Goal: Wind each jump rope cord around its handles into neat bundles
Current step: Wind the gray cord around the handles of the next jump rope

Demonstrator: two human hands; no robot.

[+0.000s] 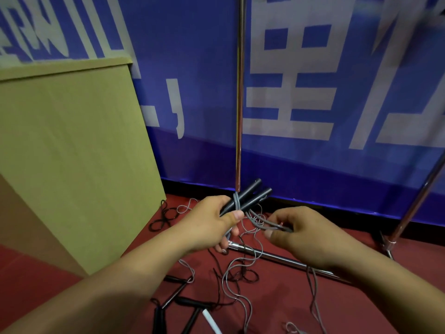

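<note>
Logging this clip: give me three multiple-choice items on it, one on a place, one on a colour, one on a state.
1. Where is the cardboard box?
A. Left of the hands
B. Right of the hands
C. Behind the banner

2. What colour is the cord between the hands?
A. Red
B. Grey
C. Yellow

3. How are the two handles held?
A. Lying on the floor
B. One in each hand
C. Together in the left hand

Key: 1 A, it fills the left side. 2 B, grey loops run to the right hand. 3 C, one grip holds both.
</note>
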